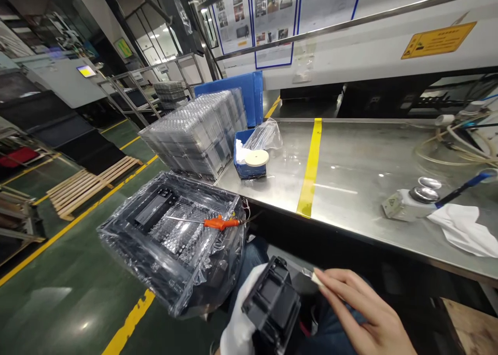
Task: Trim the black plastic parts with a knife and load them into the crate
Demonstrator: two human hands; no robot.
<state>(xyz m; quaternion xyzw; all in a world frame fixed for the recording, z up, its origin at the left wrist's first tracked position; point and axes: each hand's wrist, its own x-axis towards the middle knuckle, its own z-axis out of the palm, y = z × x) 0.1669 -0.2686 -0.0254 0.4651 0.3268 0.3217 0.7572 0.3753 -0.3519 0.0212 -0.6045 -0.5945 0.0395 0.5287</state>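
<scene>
My left hand, in a white glove, is wrapped round a black moulded plastic part with open recesses. It is held tilted above my lap. My bare right hand pinches a small pale-handled tool between thumb and fingers. Its thin, shiny tip points toward the black part, with a gap between them; what kind of tip it is I cannot make out. To the left stands a crate lined with clear plastic, holding a long black part. An orange air blow gun lies across the crate.
A steel workbench with a yellow tape stripe runs ahead. On it are a blue bin bearing a round cream disc, a white dispenser bottle, a blue-handled brush and white cloth. Stacked clear trays stand left.
</scene>
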